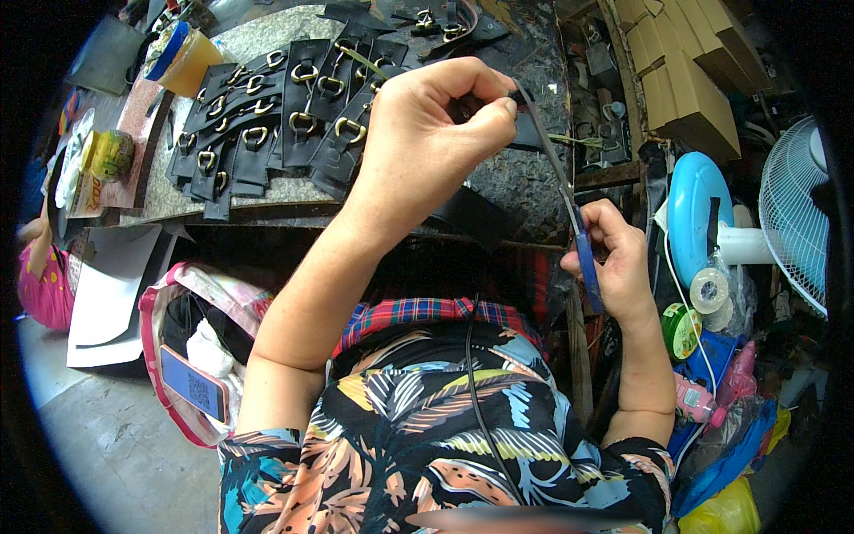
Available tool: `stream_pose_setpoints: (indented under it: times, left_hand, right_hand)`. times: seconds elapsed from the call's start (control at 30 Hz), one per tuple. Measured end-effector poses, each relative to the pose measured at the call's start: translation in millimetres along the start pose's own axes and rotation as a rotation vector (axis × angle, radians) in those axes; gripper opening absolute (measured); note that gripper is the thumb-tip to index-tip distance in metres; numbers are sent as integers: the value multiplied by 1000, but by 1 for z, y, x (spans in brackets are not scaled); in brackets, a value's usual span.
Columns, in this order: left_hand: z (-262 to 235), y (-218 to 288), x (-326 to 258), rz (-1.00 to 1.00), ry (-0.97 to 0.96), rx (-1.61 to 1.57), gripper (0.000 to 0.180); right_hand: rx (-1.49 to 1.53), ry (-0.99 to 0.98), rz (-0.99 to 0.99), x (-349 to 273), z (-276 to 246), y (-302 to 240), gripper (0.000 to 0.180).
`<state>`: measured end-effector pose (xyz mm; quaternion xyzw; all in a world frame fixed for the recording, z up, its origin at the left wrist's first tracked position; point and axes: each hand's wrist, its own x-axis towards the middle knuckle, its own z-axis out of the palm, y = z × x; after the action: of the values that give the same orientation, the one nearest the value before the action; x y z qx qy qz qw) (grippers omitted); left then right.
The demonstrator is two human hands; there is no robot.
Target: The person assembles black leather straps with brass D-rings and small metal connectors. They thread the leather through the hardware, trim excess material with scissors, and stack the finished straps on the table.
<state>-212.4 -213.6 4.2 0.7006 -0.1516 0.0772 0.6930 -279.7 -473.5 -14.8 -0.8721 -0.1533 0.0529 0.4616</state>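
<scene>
My left hand [436, 133] is raised above the near part of the workbench, thumb and forefinger pinched together. From its fingertips a narrow dark strip [538, 125] curves down and right toward my right hand [621, 258]. In my right hand is a blue-handled tool [586, 267], its handle upright along the fingers. Where the strip ends and the tool's grey metal part starts, I cannot make out. Behind and left of my left hand lie several black leather straps [258, 138] with brass-coloured rings and buckles.
An orange tub with a blue rim [196, 67] stands at the bench's far left. Cardboard boxes [689, 93], a blue-and-white fan [792, 214] and tape rolls [710, 290] are to the right. A pink-edged bag [165, 392] holding a phone [193, 383] sits lower left.
</scene>
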Motion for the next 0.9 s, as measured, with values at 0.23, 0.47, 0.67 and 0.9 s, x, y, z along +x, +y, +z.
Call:
stream_pose_setpoints:
  times: [0.23, 0.47, 0.67, 0.9]
  left_hand:
    - [-5, -2, 0, -9, 21, 30, 19]
    - [-7, 7, -5, 10, 76, -32, 14]
    - [-26, 23, -15, 177, 25, -10, 20]
    - [-36, 45, -51, 197, -95, 652, 28]
  right_hand:
    - [12, -25, -16, 2, -3, 0, 38]
    - [-26, 94, 172, 39, -10, -4, 26]
    - [-723, 326, 64, 114, -18, 19, 45]
    - [-753, 471, -320, 114, -1, 1, 46]
